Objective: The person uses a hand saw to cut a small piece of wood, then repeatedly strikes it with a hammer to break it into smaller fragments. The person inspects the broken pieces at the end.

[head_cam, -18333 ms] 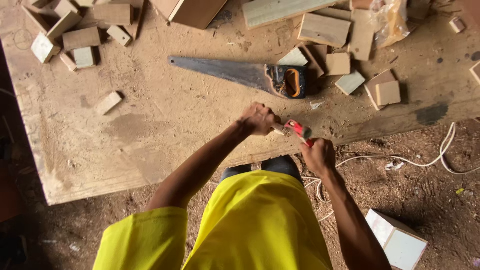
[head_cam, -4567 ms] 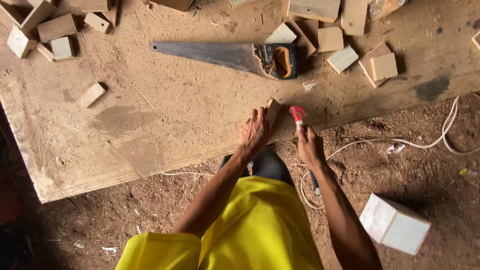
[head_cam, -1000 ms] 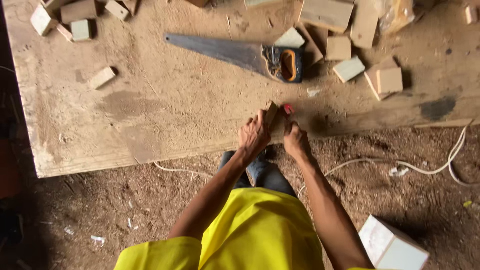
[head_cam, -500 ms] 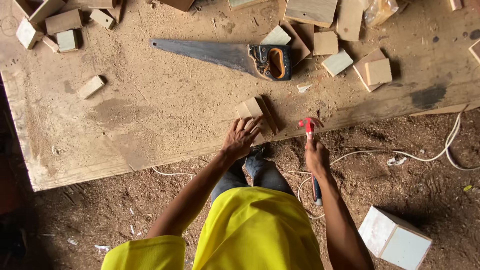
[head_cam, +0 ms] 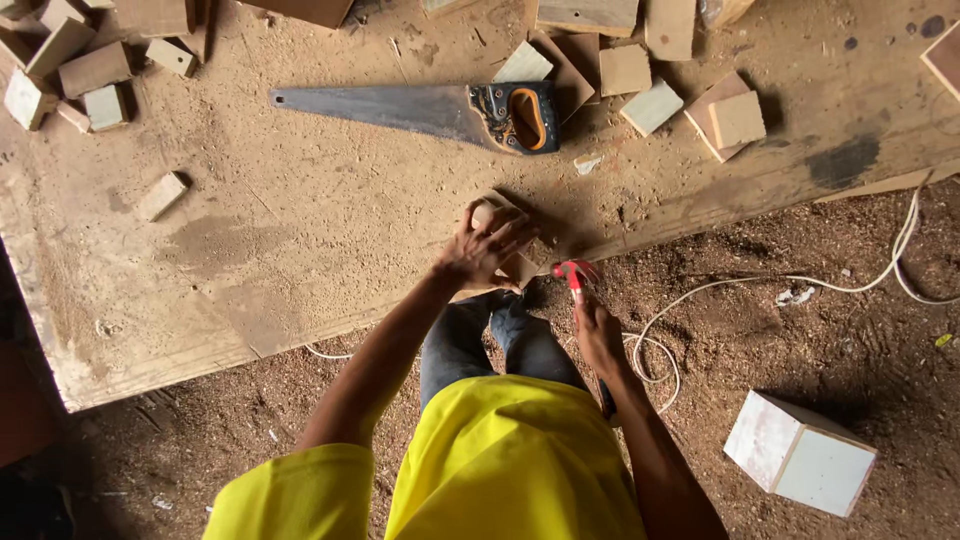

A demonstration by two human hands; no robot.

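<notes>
Left hand [head_cam: 482, 250] now pressed down on small brown wooden assembly of joined blocks [head_cam: 505, 240], fingers spread and gripping its top, at near edge of sawdust-covered plywood workbench [head_cam: 300, 260]. Half a second earlier, same hand drawn back from the piece, open, not touching; contact re-established since. Right hand [head_cam: 597, 335] clenched around handle of red-headed claw hammer [head_cam: 574, 276], head raised just beside the assembly, off the bench edge; position little changed. Judged meaning: workpiece steadied again, hammer held ready close by. Grey-bladed handsaw with black and orange handle [head_cam: 440, 110] lying flat further back, untouched. Loose wooden offcuts [head_cam: 650, 85] scattered beyond. White cube-shaped box [head_cam: 800, 455] on dirt floor, well apart.
</notes>
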